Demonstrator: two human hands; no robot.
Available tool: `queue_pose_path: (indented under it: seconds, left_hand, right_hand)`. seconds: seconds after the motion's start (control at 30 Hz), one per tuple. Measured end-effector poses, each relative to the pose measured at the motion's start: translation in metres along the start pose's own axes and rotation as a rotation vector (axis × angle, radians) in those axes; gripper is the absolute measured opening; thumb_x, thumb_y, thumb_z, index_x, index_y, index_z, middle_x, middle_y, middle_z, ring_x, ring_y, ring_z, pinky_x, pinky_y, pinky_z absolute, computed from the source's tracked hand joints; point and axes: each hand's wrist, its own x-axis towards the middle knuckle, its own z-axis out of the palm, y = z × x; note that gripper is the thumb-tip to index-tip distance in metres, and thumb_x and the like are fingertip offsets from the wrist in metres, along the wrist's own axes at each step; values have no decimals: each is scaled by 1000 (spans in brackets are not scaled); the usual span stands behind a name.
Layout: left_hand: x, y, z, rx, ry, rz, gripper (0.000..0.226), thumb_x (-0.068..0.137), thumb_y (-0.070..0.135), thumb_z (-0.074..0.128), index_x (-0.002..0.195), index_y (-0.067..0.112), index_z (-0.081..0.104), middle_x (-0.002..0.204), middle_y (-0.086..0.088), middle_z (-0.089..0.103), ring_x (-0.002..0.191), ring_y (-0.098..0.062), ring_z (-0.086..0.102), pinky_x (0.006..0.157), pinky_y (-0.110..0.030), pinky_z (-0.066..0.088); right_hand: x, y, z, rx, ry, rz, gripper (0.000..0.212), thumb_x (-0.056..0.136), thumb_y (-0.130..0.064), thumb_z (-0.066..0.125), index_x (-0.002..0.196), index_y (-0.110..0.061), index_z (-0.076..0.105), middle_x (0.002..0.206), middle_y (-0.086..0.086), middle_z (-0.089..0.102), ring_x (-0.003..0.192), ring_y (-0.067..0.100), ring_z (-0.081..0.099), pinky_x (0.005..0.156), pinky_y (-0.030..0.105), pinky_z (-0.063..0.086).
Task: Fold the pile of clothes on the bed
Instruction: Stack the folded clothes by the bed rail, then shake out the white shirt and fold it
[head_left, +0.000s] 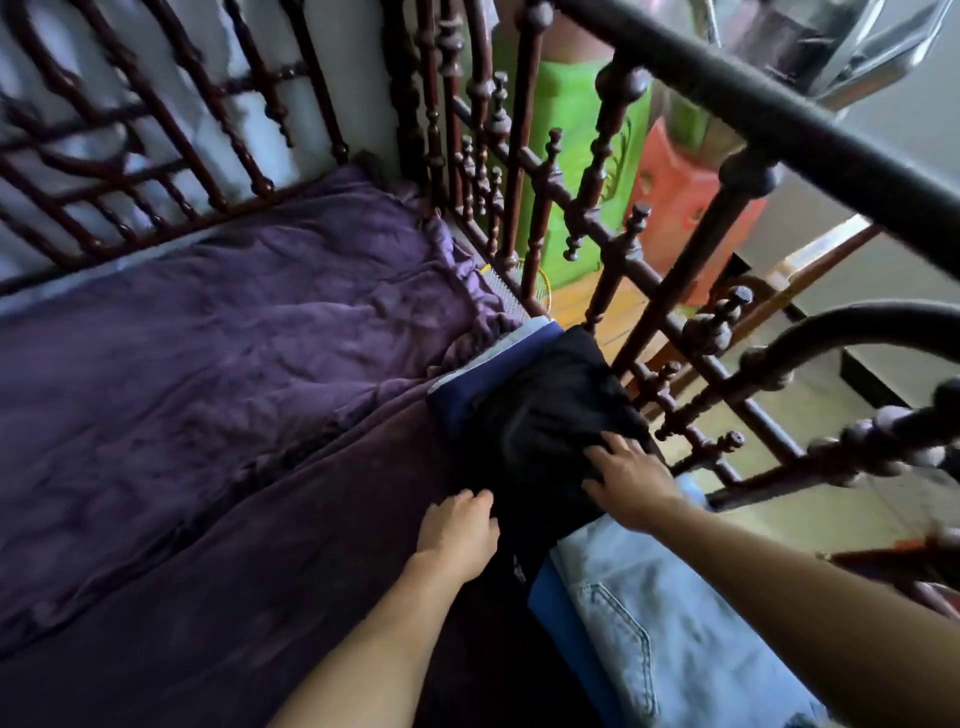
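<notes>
- While the right hand (623, 478) lies flat with fingers spread on the black garment (545, 410), the left hand (460, 530) sits at that garment's near-left edge with fingers bent; whether they pinch cloth cannot be told (head view).
- Black garment: folded, lying on top of a navy garment (448, 402) at the bed's right edge, close against the spindled railing (628, 312).
- Jeans (670, 623): pale denim on a blue layer (545, 597), nearer the person, meeting the black garment's near side.
- Risk: a push to the right would likely drive the stack against or between the spindles, where cloth may snag or drop to the floor (810, 405).
- Risk: with only one flat hand pressing, the top fold may slide off the navy layer.
- Risk: dragging the stack could rumple the purple sheet (234, 338) beneath.
- Open room: the wide stretch of sheet to the left offers space for moving; railing closes the right and far sides.
</notes>
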Motion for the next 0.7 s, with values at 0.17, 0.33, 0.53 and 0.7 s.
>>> queue_pose_path:
  seconds: [0.17,0.33,0.53,0.7]
  left_hand:
    - [-99,-15,5,-46,40,-122,32,96,34,44,124,22,54,122,-2,61,109,-23,59,88,-33,47]
    - [-203,-26,-1,-80,193,-323,32,95,35,45,124,25,55,122,-4,63,111,-25,59,89,-33,48]
    - [-347,-47,-22,-81,422,-561,29,93,37,49,118,25,58,118,-5,65,109,-27,60,85,-34,48]
    - [-484,-70,-46,-60,616,-732,27,93,37,47,114,23,59,117,-5,63,106,-27,59,83,-35,48]
  right_hand:
    - [-62,-26,-10,40,-49,-143,37,91,-42,50,123,-23,56,123,3,56,115,26,54,85,34,47]
    - [-106,-80,-33,38,11,-400,32,91,-43,50,118,-29,59,121,-1,61,112,24,57,85,32,46]
    - [-176,-183,-85,10,156,-780,31,91,-44,49,115,-28,60,121,0,62,111,27,58,86,33,46]
    - [-260,-288,-139,-24,272,-1060,25,92,-40,51,106,-22,61,115,3,65,106,29,60,80,36,47]
